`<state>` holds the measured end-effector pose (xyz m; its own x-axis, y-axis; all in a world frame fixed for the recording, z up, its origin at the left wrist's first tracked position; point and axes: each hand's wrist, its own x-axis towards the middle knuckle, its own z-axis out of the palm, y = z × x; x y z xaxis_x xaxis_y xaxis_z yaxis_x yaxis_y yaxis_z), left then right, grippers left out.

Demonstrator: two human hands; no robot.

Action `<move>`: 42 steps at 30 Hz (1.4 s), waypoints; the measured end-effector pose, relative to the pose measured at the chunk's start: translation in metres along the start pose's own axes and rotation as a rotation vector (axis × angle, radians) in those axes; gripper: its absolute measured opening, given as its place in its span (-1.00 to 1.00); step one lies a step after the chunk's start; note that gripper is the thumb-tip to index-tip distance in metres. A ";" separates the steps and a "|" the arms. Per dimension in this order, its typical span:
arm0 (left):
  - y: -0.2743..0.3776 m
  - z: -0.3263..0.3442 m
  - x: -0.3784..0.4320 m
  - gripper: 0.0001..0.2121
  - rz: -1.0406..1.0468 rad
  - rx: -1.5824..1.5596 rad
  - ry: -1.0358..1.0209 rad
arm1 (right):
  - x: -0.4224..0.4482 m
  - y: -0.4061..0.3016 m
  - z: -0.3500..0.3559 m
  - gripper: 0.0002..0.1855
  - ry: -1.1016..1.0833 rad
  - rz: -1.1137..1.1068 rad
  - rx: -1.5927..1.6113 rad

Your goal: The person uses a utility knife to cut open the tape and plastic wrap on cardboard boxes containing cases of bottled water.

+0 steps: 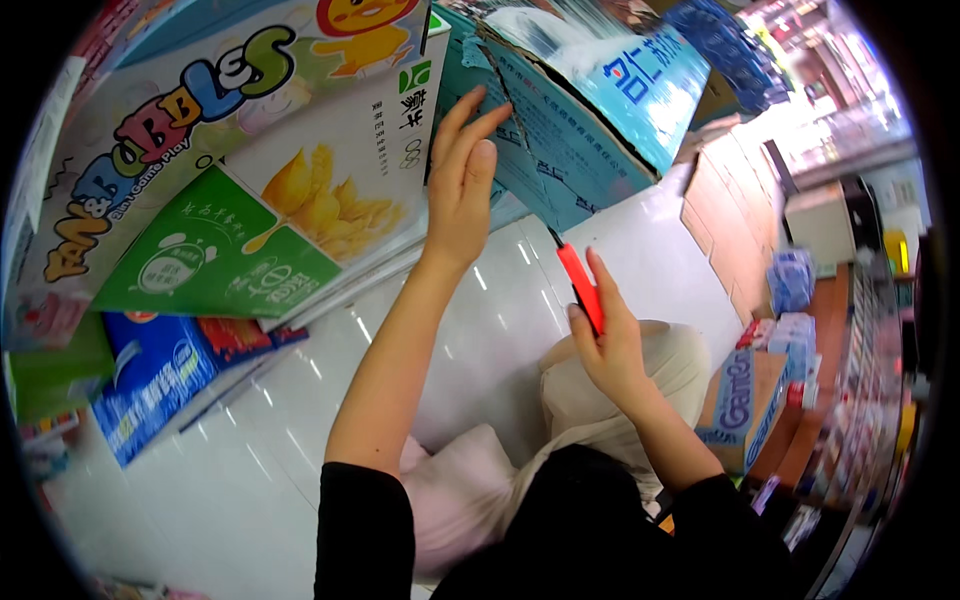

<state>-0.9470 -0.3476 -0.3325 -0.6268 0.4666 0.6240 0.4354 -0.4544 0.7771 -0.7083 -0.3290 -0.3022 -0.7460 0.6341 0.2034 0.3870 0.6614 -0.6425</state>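
Note:
In my right hand (615, 349) is a slim red-handled tool (580, 281), apparently a utility knife. Its dark tip points up and left at a blue printed carton (581, 161). A long dark slit or torn line runs down the near side of that carton, from its upper edge towards the tool's tip. My left hand (461, 195), fingers apart and holding nothing, reaches to the carton's left part; whether the fingertips press on it I cannot tell. Left of that hand stands a white-and-green printed carton (352, 217) with yellow grain artwork.
A large toy box (225, 127) rises at upper left, above blue packages (161, 379). Cardboard (724, 210) lies on the white tile floor (270, 450) at right. Beyond my bent knee, a brown carton (750, 405) stands by a shelf (817, 322). A dark blue wrapped pack (724, 49) sits behind.

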 end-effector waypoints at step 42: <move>0.005 0.013 -0.031 -0.33 -0.176 -0.079 -0.058 | -0.018 0.015 0.032 -0.23 -0.090 0.231 -0.542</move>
<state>-0.9167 -0.3540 -0.3472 -0.6497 0.5859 0.4843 0.2688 -0.4189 0.8673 -0.7063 -0.3430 -0.3394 -0.6438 0.7648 0.0245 0.7482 0.6358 -0.1895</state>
